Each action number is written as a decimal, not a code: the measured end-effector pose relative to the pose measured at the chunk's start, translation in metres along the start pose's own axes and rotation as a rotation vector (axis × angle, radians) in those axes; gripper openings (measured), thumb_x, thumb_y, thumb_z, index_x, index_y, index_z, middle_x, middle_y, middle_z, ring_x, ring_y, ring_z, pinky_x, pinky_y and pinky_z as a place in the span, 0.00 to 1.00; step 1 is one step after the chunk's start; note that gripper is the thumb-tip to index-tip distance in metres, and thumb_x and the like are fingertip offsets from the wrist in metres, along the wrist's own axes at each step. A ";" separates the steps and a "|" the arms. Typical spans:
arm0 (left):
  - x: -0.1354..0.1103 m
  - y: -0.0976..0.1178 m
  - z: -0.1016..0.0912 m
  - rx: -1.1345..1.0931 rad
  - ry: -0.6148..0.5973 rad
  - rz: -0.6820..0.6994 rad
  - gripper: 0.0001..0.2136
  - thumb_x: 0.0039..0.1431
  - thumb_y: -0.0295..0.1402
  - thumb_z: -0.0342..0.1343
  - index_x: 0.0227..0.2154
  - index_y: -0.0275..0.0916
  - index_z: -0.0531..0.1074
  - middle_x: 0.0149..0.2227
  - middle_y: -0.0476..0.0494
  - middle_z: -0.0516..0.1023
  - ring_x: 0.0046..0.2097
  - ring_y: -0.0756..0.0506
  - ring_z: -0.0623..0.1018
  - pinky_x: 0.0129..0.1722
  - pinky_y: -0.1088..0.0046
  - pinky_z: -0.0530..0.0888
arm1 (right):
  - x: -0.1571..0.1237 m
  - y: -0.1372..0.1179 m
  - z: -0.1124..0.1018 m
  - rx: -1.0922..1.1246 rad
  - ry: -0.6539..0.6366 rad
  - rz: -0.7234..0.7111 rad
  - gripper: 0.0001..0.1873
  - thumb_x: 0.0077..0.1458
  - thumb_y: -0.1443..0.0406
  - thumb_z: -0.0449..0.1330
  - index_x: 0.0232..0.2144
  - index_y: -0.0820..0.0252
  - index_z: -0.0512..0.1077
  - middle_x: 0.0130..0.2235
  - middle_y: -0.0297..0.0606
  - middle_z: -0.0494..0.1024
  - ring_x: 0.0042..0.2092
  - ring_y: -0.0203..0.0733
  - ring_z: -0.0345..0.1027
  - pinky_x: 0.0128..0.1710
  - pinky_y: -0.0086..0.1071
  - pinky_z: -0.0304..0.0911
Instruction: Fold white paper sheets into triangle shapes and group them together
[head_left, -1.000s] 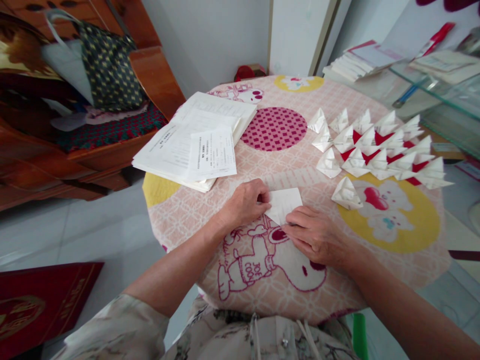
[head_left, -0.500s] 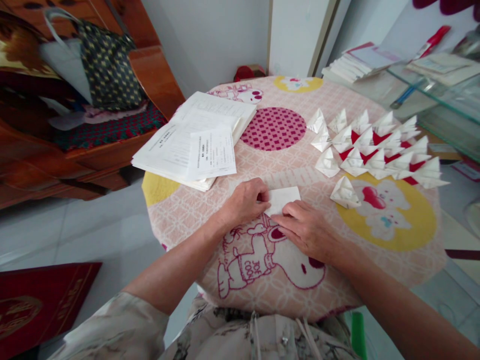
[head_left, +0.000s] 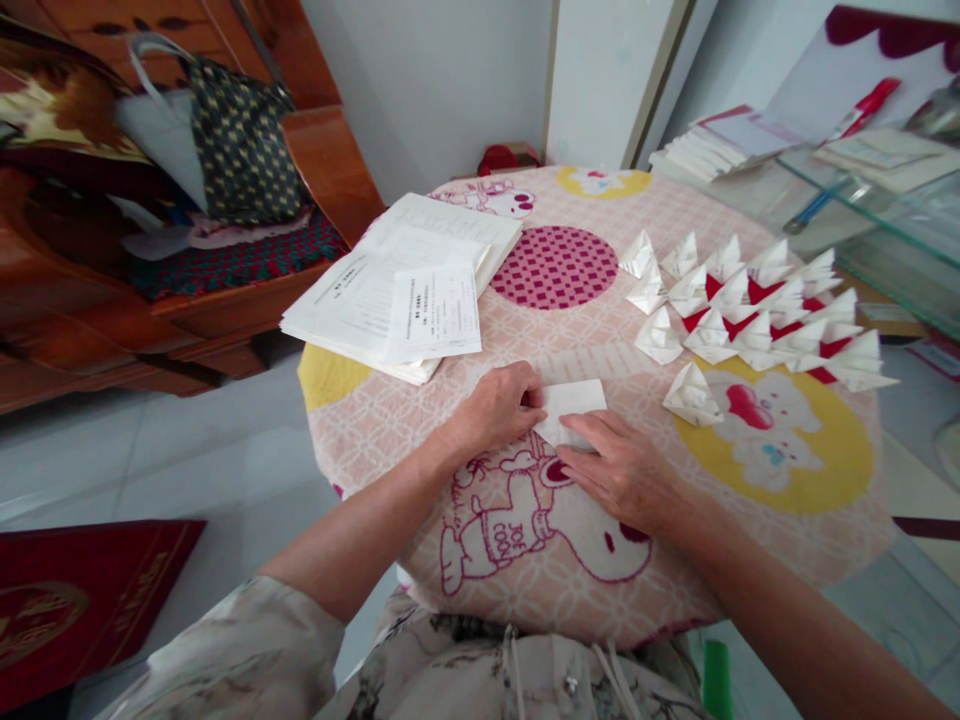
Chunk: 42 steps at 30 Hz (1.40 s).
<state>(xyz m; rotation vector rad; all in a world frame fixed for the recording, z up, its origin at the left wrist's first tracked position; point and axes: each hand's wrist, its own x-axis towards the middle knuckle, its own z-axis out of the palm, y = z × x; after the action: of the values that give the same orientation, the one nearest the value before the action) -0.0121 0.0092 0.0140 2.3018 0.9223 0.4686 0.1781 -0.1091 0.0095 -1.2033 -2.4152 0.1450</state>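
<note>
A small folded white paper lies on a round table with a pink cartoon-print cloth. My left hand is curled with its fingertips pressed on the paper's left edge. My right hand lies flat over the paper's near edge, fingers stretched out and pressing it down. Several finished folded paper shapes, white with red insides, sit in rows at the right of the table, one apart nearest my right hand.
A stack of printed white sheets lies at the table's far left. A wooden bench with a patterned bag stands left. A glass counter with booklets is at the right. A red folder rests on the floor.
My right hand slid left along the paper's near edge, then back slightly; the left hand stayed on the paper. The view shifted a little.
</note>
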 end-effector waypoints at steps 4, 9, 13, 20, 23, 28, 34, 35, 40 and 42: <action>0.000 -0.002 0.002 0.001 0.005 0.005 0.04 0.53 0.25 0.60 0.25 0.35 0.71 0.29 0.49 0.72 0.31 0.51 0.70 0.32 0.74 0.67 | 0.002 0.006 0.002 0.072 0.017 -0.063 0.07 0.62 0.67 0.59 0.37 0.62 0.78 0.57 0.52 0.73 0.59 0.55 0.64 0.56 0.52 0.65; 0.000 -0.006 0.003 -0.005 0.020 0.008 0.03 0.52 0.24 0.60 0.26 0.35 0.72 0.29 0.49 0.73 0.31 0.51 0.71 0.34 0.74 0.69 | 0.003 0.014 0.001 0.174 0.009 -0.034 0.06 0.61 0.67 0.61 0.36 0.59 0.80 0.55 0.47 0.77 0.62 0.54 0.63 0.58 0.54 0.66; -0.002 -0.004 0.002 -0.034 0.028 0.053 0.11 0.50 0.26 0.62 0.38 0.35 0.75 0.39 0.44 0.76 0.37 0.48 0.75 0.40 0.70 0.74 | 0.003 0.016 0.000 0.200 -0.013 -0.003 0.07 0.61 0.67 0.61 0.37 0.58 0.80 0.54 0.44 0.78 0.62 0.53 0.63 0.58 0.54 0.66; -0.005 -0.008 0.004 0.091 0.036 0.069 0.36 0.45 0.33 0.68 0.59 0.32 0.67 0.65 0.27 0.61 0.66 0.32 0.63 0.66 0.51 0.60 | 0.003 0.017 0.000 0.171 0.001 -0.008 0.06 0.59 0.67 0.63 0.37 0.57 0.81 0.54 0.44 0.78 0.61 0.54 0.64 0.57 0.55 0.66; -0.006 -0.013 0.002 0.093 0.002 0.037 0.38 0.44 0.33 0.68 0.61 0.35 0.65 0.68 0.28 0.58 0.68 0.32 0.60 0.66 0.49 0.59 | 0.003 0.017 0.001 0.164 0.010 -0.008 0.06 0.59 0.67 0.63 0.37 0.56 0.82 0.53 0.44 0.79 0.60 0.54 0.65 0.56 0.56 0.67; -0.006 -0.020 -0.006 0.061 -0.009 0.009 0.34 0.47 0.27 0.65 0.60 0.35 0.66 0.68 0.29 0.59 0.68 0.34 0.61 0.66 0.50 0.61 | 0.003 0.017 0.001 0.168 0.018 -0.022 0.07 0.58 0.68 0.64 0.37 0.56 0.82 0.53 0.44 0.79 0.60 0.55 0.66 0.55 0.56 0.67; -0.006 -0.030 -0.014 0.057 -0.001 0.032 0.30 0.47 0.19 0.59 0.56 0.39 0.70 0.66 0.35 0.63 0.66 0.38 0.66 0.65 0.52 0.64 | 0.003 0.018 0.001 0.170 0.022 -0.036 0.06 0.58 0.68 0.64 0.37 0.58 0.82 0.54 0.46 0.79 0.60 0.55 0.65 0.55 0.56 0.68; -0.006 -0.031 -0.015 0.060 -0.001 0.038 0.30 0.47 0.17 0.57 0.56 0.40 0.71 0.66 0.37 0.64 0.65 0.39 0.67 0.65 0.52 0.64 | 0.003 0.018 0.002 0.172 0.022 -0.033 0.06 0.58 0.68 0.64 0.37 0.57 0.81 0.54 0.45 0.79 0.60 0.55 0.65 0.55 0.56 0.68; -0.008 -0.022 -0.018 0.006 0.149 0.055 0.28 0.45 0.12 0.49 0.48 0.40 0.76 0.60 0.41 0.73 0.60 0.43 0.72 0.61 0.56 0.70 | 0.003 0.018 0.001 0.191 0.036 -0.021 0.07 0.57 0.68 0.65 0.37 0.56 0.81 0.53 0.45 0.79 0.60 0.55 0.66 0.55 0.56 0.67; -0.009 -0.013 -0.017 -0.064 0.192 0.106 0.23 0.49 0.14 0.49 0.44 0.39 0.78 0.53 0.42 0.77 0.54 0.45 0.76 0.55 0.61 0.74 | 0.003 0.017 0.001 0.193 0.032 -0.023 0.06 0.57 0.69 0.64 0.37 0.57 0.81 0.53 0.46 0.79 0.60 0.55 0.66 0.55 0.56 0.67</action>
<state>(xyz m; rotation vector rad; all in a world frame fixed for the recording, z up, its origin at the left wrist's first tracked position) -0.0340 0.0170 0.0179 2.2839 0.8635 0.7654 0.1887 -0.0957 0.0046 -1.0824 -2.3258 0.3414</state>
